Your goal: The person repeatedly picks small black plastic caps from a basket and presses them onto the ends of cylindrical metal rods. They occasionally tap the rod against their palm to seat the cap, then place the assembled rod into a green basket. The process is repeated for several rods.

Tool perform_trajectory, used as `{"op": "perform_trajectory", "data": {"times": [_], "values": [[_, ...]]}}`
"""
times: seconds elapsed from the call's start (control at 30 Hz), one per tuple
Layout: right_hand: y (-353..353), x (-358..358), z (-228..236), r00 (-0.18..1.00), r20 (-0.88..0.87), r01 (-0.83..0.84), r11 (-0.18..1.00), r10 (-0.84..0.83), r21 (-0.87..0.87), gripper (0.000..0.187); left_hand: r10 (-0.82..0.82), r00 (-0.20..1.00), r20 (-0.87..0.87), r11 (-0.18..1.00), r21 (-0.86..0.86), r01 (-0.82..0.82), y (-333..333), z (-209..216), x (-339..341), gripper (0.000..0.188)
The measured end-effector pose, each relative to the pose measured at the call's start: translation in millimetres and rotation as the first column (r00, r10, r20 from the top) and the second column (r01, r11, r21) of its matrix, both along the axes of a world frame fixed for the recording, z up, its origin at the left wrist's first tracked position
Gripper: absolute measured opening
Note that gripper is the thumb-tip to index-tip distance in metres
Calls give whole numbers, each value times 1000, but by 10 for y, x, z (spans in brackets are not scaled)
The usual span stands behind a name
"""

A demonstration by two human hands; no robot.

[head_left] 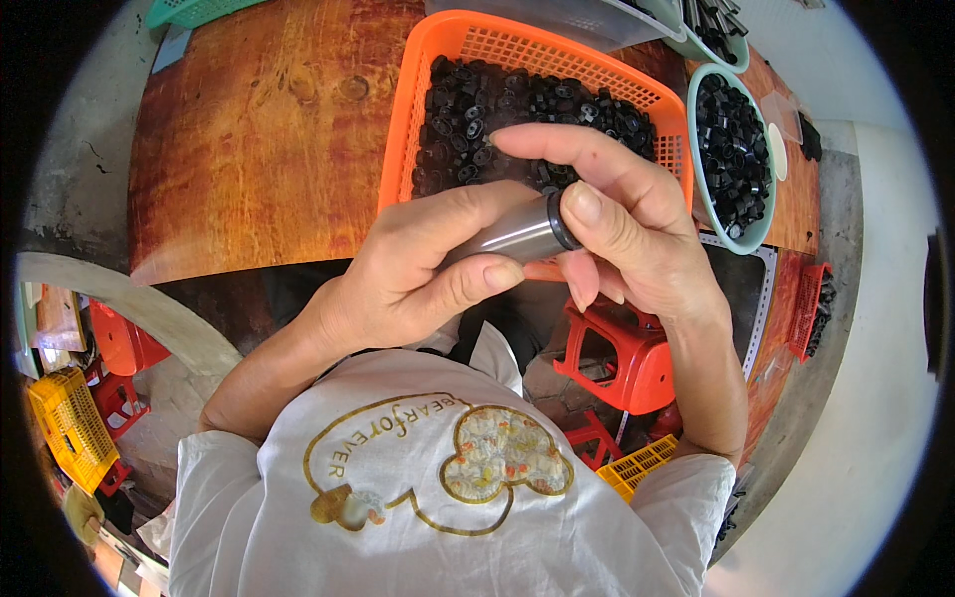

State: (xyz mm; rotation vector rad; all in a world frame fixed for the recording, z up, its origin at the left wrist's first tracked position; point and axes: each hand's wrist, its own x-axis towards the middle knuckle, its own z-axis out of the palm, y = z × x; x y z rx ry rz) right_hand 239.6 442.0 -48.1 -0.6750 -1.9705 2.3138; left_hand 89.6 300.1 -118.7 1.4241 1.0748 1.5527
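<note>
A short dark grey, shiny tube [500, 235] lies in my left hand [423, 264], whose fingers and thumb are wrapped round it. A black ring-like cap [563, 221] sits at the tube's right end. My right hand [637, 224] has its thumb against that cap, with other fingers curled below it and the forefinger stretched out above. Just beyond both hands stands an orange plastic basket [400, 129] holding many small black plastic parts [477, 104]. The inner side of the cap is hidden.
A pale green bowl [759, 234] of black ring-shaped parts stands right of the basket on the wooden table [269, 129]. Behind it, another bowl [741, 60] holds tubes. A red stool [637, 368] is below the table, and a red basket [808, 313] sits at the right.
</note>
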Motion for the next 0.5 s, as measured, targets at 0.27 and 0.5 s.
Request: {"op": "perform_trajectory", "data": {"times": [0.27,0.5], "values": [[151,20,159,987,-15,-126,836,159,534,39,-13,990,138,996,-87,25,-35,43,0,41],[152,-5,224,969,-58,-116,649,240,752,29,-5,994,111,997,-71,13,-27,16,13,41]]}}
